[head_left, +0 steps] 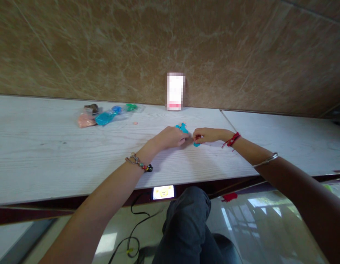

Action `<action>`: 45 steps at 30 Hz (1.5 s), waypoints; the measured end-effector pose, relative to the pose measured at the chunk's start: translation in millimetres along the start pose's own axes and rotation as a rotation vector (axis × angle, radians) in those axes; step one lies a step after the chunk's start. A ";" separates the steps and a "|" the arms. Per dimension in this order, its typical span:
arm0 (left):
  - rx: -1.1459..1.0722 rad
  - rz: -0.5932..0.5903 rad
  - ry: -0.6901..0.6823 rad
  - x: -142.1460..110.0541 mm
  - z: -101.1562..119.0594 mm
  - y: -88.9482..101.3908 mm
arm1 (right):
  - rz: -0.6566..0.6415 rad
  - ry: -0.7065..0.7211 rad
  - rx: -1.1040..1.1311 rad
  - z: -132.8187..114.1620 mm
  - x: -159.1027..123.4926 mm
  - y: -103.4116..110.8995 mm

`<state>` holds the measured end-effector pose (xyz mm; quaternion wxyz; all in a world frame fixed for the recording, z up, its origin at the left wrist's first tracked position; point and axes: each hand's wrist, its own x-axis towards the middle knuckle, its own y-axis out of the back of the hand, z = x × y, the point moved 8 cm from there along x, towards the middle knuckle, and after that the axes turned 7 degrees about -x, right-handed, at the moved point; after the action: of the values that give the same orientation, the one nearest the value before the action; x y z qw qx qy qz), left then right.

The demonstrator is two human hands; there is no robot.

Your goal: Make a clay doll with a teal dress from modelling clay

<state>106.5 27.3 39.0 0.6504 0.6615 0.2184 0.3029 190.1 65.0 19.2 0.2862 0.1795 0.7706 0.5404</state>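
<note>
On the white wood-grain counter (117, 154) lies a flat blue shape (182, 127) of what looks like modelling clay, with a bit of peach colour at its top. My left hand (172, 137) is beside its near edge, fingers curled closed; what they hold, if anything, is hidden. Just to the right, my right hand (207, 135) has its thumb and fingers pinched down at a small blue clay piece (196, 144). That piece shows under the fingertips, partly covered by them. The two hands are close together but apart.
Clear bags of peach clay (86, 120), blue clay (105, 118) and green clay (131, 107) lie back left. A small peach bit (135, 123) sits nearby. A phone-like screen (175, 91) leans on the marbled wall. Another lit phone (163, 192) is at the front edge, near a cable (130, 238).
</note>
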 end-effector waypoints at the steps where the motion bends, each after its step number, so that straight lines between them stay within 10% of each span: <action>1: 0.004 -0.003 0.000 0.1 0.0 -0.3 | -0.004 0.001 0.010 0.7 -0.5 -0.4; 22: -0.011 0.011 0.014 0.1 -5.2 -1.4 | -0.039 -0.066 0.101 5.7 -5.9 -1.8; 31: -0.160 0.295 0.119 -3.3 -34.9 20.7 | 0.461 -0.261 0.512 9.9 -27.4 29.7; 45: -0.193 0.130 0.139 -2.5 -48.1 1.0 | 0.904 -0.476 0.836 9.4 -13.1 -4.4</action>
<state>71.7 60.6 38.2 0.6732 0.5861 0.1895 0.4092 206.4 62.7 16.0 0.0997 0.6958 0.6801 0.2083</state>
